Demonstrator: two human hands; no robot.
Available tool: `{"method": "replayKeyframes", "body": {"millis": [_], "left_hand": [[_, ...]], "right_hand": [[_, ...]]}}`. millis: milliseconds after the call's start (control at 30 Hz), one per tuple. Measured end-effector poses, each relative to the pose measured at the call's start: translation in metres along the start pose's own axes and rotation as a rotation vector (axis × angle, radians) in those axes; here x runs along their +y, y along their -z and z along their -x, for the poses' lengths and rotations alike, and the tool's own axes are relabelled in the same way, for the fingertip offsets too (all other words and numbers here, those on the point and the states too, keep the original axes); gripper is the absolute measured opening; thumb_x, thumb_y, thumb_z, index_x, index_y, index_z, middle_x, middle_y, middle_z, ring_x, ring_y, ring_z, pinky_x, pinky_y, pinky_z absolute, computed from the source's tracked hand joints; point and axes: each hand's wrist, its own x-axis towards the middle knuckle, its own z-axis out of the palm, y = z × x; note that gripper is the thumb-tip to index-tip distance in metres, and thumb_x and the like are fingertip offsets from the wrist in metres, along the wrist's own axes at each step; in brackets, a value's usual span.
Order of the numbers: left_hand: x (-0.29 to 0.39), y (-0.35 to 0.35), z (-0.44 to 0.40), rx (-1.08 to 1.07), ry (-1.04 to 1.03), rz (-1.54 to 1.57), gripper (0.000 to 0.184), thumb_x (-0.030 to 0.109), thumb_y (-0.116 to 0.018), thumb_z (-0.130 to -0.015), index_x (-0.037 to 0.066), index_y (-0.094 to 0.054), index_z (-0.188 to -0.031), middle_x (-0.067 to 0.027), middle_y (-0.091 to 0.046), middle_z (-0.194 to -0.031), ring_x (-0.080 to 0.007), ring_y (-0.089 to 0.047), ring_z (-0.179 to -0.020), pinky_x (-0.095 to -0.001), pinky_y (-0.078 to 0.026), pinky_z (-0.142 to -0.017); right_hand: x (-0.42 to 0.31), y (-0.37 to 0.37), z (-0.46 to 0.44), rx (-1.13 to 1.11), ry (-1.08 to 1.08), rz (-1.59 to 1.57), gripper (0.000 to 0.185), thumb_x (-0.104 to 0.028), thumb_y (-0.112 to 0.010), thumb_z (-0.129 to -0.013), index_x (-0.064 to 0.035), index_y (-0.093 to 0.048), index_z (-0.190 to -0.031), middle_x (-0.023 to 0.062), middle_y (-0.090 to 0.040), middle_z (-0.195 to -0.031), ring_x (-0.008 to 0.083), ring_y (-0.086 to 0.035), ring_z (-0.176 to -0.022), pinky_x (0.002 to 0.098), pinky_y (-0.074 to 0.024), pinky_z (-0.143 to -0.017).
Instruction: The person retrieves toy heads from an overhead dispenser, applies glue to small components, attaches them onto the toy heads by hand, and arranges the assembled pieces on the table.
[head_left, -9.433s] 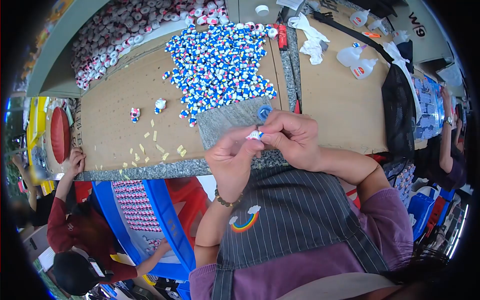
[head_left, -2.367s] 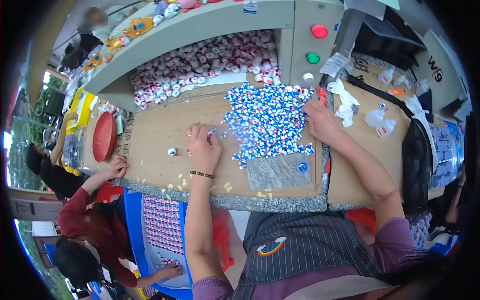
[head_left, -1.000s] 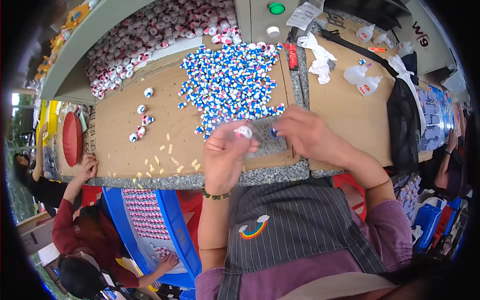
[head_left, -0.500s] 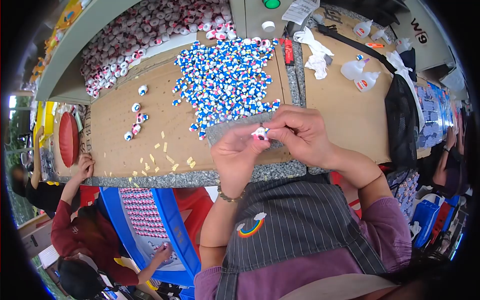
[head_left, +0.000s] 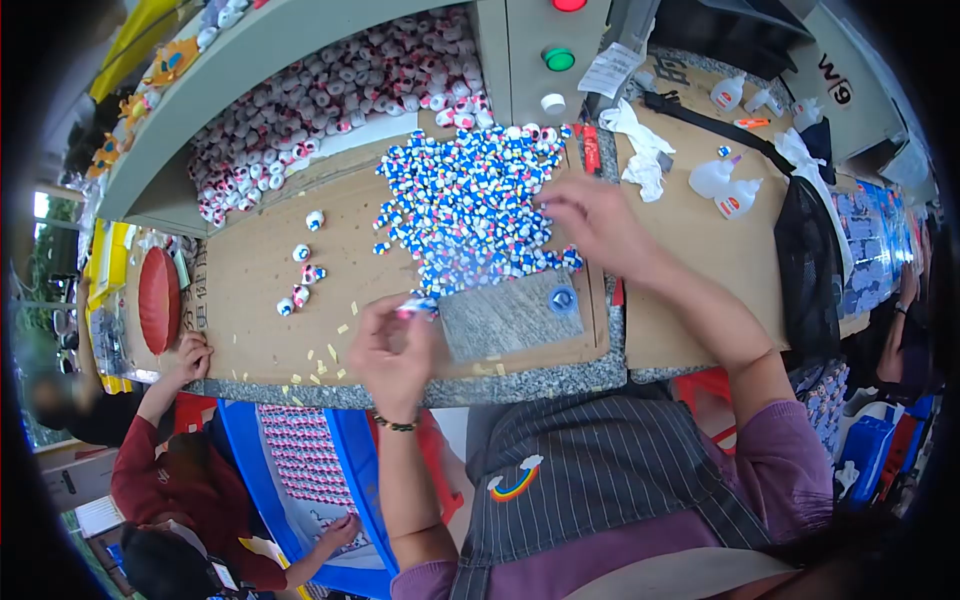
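To the left of the grey slab (head_left: 500, 322), well apart from it, a few round figures (head_left: 302, 253) lie on the cardboard. Just beside the slab's left edge, my left hand (head_left: 393, 352) holds a small piece (head_left: 418, 306) between fingertips; it looks white, blue and pink, but blurred. Beyond the slab spreads the blue-and-white pile (head_left: 465, 190). At this pile's right side, my right hand (head_left: 600, 228) has bent fingers; whether they hold something, I cannot tell.

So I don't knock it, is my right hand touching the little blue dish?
No, your right hand is at the edge of the pile, apart from the little blue dish on the gray slab.
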Motion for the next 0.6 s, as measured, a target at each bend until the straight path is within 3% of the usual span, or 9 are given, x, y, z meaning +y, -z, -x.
{"method": "replayKeyframes", "body": {"millis": [33, 167, 200, 300, 367, 433, 500, 600], "left_hand": [[-0.007, 0.015, -0.006, 0.026, -0.015, -0.156, 0.021, 0.001, -0.071, -0.079, -0.003, -0.063, -0.099, -0.0080, -0.065, -0.090, -0.0102, -0.062, -0.070, -0.0240, -0.049, -0.063], [-0.007, 0.044, -0.037, 0.011, -0.115, -0.628, 0.023, 0.002, -0.071, -0.076, -0.001, -0.063, -0.096, -0.0128, -0.062, -0.088, -0.0212, -0.062, -0.068, -0.0309, -0.050, -0.063], [0.002, 0.045, -0.046, -0.022, -0.204, -0.684, 0.026, 0.003, -0.069, -0.075, -0.001, -0.063, -0.099, -0.0167, -0.060, -0.091, -0.0321, -0.061, -0.077, -0.0376, -0.050, -0.069], [0.015, 0.034, -0.091, 0.112, -0.537, -0.867, 0.027, 0.006, -0.068, -0.075, -0.002, -0.063, -0.100, -0.0189, -0.060, -0.096, -0.0369, -0.059, -0.088, -0.0441, -0.049, -0.077], [0.011, 0.012, -0.138, 0.081, -0.517, -0.751, 0.022, 0.007, -0.065, -0.079, 0.000, -0.065, -0.100, -0.0179, -0.062, -0.092, -0.0345, -0.059, -0.083, -0.0419, -0.047, -0.078], [0.004, -0.017, -0.192, 0.055, -0.639, -0.644, 0.025, 0.005, -0.064, -0.078, 0.000, -0.064, -0.103, -0.0189, -0.062, -0.095, -0.0351, -0.061, -0.083, -0.0414, -0.049, -0.076], [0.002, -0.046, -0.230, -0.041, -0.577, -0.553, 0.026, 0.001, -0.062, -0.073, -0.002, -0.065, -0.099, -0.0226, -0.063, -0.099, -0.0399, -0.059, -0.094, -0.0447, -0.047, -0.084], [-0.002, -0.074, -0.263, -0.120, -0.572, -0.674, 0.023, 0.000, -0.062, -0.069, -0.001, -0.067, -0.091, -0.0240, -0.065, -0.092, -0.0406, -0.062, -0.090, -0.0449, -0.050, -0.082]], "right_hand": [[0.021, 0.003, -0.008, 0.075, 0.088, 0.168, 0.013, -0.003, -0.059, -0.086, 0.0002, -0.063, -0.097, 0.0141, -0.061, -0.088, 0.0273, -0.062, -0.083, 0.0367, -0.0486, -0.072], [0.045, 0.001, -0.031, 0.048, 0.061, 0.392, 0.015, -0.002, -0.058, -0.084, -0.0010, -0.061, -0.098, 0.0161, -0.057, -0.095, 0.0355, -0.059, -0.089, 0.0422, -0.0479, -0.074], [0.042, 0.000, -0.032, 0.036, 0.052, 0.415, 0.014, -0.002, -0.058, -0.084, -0.0012, -0.061, -0.098, 0.0162, -0.056, -0.096, 0.0362, -0.059, -0.090, 0.0432, -0.0477, -0.074], [0.034, -0.005, -0.032, 0.012, 0.027, 0.436, 0.014, 0.001, -0.060, -0.079, -0.0009, -0.057, -0.093, 0.0160, -0.054, -0.094, 0.0369, -0.058, -0.089, 0.0452, -0.0473, -0.074], [0.035, -0.006, -0.032, 0.008, 0.065, 0.435, 0.016, 0.002, -0.061, -0.076, -0.0009, -0.056, -0.091, 0.0157, -0.054, -0.092, 0.0370, -0.058, -0.088, 0.0461, -0.0472, -0.073], [0.039, -0.007, -0.034, -0.006, 0.121, 0.400, 0.021, 0.007, -0.059, -0.071, -0.0011, -0.055, -0.090, 0.0153, -0.054, -0.090, 0.0373, -0.058, -0.087, 0.0460, -0.0472, -0.073], [0.039, -0.006, -0.031, -0.011, 0.155, 0.385, 0.022, 0.009, -0.058, -0.071, -0.0013, -0.056, -0.090, 0.0153, -0.055, -0.090, 0.0373, -0.058, -0.087, 0.0455, -0.0474, -0.073], [0.025, 0.000, -0.022, 0.007, 0.117, 0.293, 0.022, 0.011, -0.055, -0.071, -0.0012, -0.059, -0.089, 0.0163, -0.055, -0.089, 0.0372, -0.058, -0.084, 0.0430, -0.0482, -0.071]]}}
